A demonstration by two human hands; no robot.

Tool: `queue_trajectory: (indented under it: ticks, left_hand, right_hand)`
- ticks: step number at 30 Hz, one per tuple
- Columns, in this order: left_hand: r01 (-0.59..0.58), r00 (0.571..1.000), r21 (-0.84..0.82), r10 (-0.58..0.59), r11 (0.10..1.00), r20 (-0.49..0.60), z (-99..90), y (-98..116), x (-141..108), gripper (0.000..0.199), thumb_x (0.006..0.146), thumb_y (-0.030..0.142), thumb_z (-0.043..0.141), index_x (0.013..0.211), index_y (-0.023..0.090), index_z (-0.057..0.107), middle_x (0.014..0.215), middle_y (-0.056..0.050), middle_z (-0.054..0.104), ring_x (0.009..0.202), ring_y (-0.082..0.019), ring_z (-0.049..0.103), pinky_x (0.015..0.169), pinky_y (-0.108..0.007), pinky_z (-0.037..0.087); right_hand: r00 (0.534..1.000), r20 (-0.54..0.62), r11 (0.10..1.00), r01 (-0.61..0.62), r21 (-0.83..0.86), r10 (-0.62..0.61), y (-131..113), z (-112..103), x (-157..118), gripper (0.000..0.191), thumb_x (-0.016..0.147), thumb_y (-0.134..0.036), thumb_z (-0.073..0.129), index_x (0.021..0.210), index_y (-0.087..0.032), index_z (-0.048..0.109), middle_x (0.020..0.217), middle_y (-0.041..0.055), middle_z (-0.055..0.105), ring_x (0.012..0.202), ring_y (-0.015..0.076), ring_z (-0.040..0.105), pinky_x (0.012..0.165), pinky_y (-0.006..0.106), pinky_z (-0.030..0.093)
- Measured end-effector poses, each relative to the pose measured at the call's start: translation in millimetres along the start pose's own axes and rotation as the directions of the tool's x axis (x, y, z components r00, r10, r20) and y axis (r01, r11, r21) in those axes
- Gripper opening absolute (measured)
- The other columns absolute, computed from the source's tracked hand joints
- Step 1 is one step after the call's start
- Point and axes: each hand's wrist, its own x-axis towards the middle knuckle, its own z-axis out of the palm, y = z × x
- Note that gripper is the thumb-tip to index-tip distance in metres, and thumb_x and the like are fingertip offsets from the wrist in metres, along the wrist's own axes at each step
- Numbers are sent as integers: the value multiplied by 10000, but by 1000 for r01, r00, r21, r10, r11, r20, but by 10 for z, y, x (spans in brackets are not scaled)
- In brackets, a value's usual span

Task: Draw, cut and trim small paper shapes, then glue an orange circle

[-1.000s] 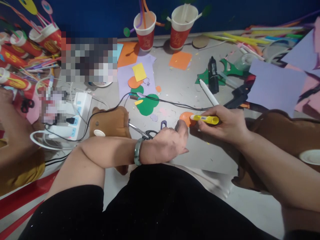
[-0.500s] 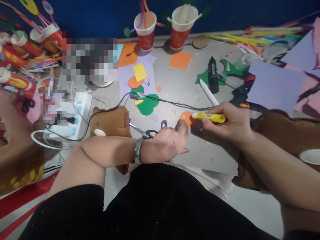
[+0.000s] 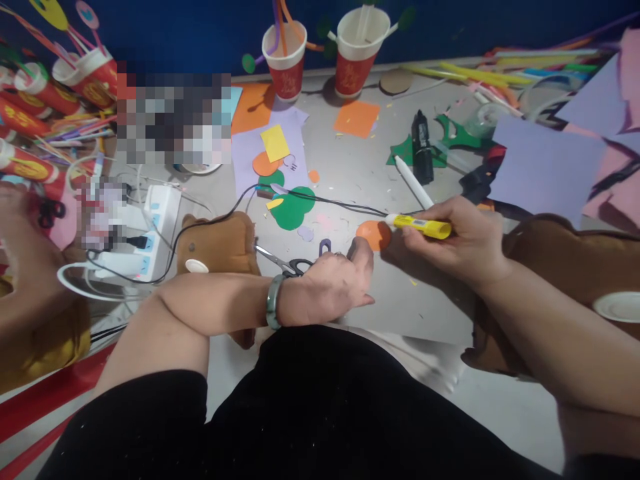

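My right hand (image 3: 463,240) is closed around a yellow glue stick (image 3: 423,227), its white tip pointing left. That tip is just off the right edge of an orange paper circle (image 3: 375,235) on the table. My left hand (image 3: 333,283) pins the circle's near-left edge with bent fingertips. Scissors (image 3: 285,263) with dark handles lie partly under that hand, beside a purple loop (image 3: 325,245). Behind the hands are a green paper cloud shape (image 3: 295,210) and a white pen (image 3: 413,180).
Red paper cups (image 3: 287,70) stand along the back. A black marker (image 3: 423,150) and purple sheets (image 3: 547,167) lie at right. Brown plush cushions (image 3: 220,243) flank me. A power strip (image 3: 160,233) trails a black cable across the table. Another person's arm (image 3: 37,267) is at left.
The view has shifted slightly. My right hand has tipped the glue stick's tip up, away from the orange circle. My left hand stays on the circle.
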Motion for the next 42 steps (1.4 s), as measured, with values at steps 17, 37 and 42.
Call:
queue_trajectory:
  ticks: [17, 37, 42]
  left_hand:
    - [-25, 1000, 6, 25, 1000, -15, -23, -21, -44, 800, 1070, 596, 481, 1576, -24, 497, 1627, -345, 469, 765, -185, 739, 619, -318, 532]
    - [-95, 989, -53, 100, 994, 113, -157, -103, -19, 786, 1087, 592, 428, 1592, -7, 493, 1667, -394, 375, 830, -208, 780, 660, -304, 568]
    - [-81, 988, -83, 91, 993, 127, -150, -89, 2, 767, 1078, 595, 459, 1594, 30, 514, 1707, -371, 322, 831, -209, 777, 642, -319, 560]
  right_hand:
    - [996, 50, 996, -70, 61, 67, -34, 18, 8, 173, 831, -353, 748, 810, -239, 620, 647, -13, 698, 478, 123, 600, 437, 232, 426]
    - [992, 121, 998, -30, 55, 24, -25, 33, -2, 183, 850, -374, 740, 816, -250, 610, 601, -34, 677, 450, 118, 574, 438, 234, 424]
    - [988, 19, 984, -152, 90, 151, 33, -36, -13, 193, 795, -354, 772, 825, -245, 616, 668, -4, 713, 463, 129, 586, 434, 249, 438]
